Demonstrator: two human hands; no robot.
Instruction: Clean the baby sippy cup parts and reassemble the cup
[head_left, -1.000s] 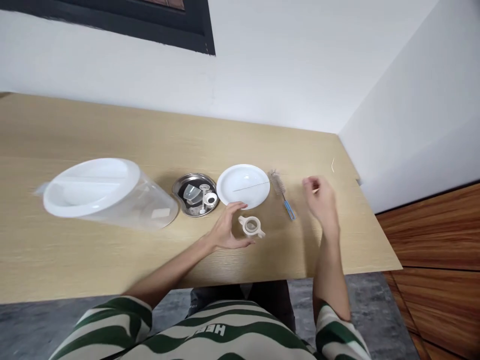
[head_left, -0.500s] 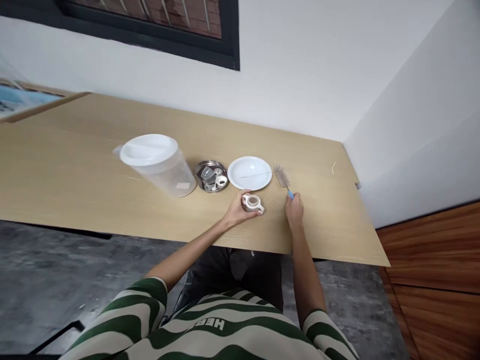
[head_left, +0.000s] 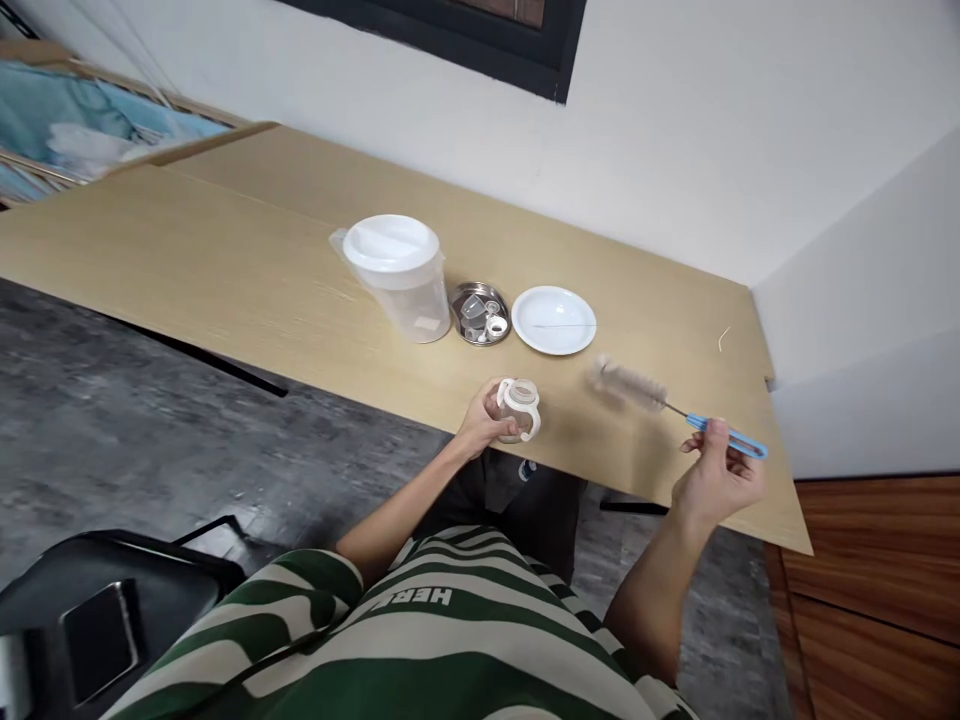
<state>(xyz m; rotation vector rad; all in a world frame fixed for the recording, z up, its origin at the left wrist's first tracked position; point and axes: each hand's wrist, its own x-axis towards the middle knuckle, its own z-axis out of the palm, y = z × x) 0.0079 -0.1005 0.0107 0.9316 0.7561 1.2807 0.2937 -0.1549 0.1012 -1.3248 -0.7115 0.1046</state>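
Note:
My left hand (head_left: 482,420) is wrapped round a small clear baby bottle (head_left: 517,408) with white side handles; its mouth is uncovered and faces up. Off to the right, my right hand (head_left: 716,475) grips a bottle brush (head_left: 726,436) by its blue loop handle. The brush's pale bristles (head_left: 630,384) point left above the table, slightly blurred, apart from the bottle. Beyond the bottle sits a round metal dish (head_left: 481,314) holding several small clear and white parts. Beside that dish is a white plate (head_left: 553,320) with a thin wire-like piece lying across it.
A clear plastic pitcher (head_left: 397,280) with a white lid stands left of the metal dish. A thin pale curved strip (head_left: 724,339) lies on the wooden table (head_left: 247,230) at right. A black chair (head_left: 150,570) with a phone (head_left: 100,640) on it is at lower left.
My right hand has lifted the brush off to the right and turned it, so its bristles point left. The bottle in my left hand has tilted, showing its side. The view has shifted.

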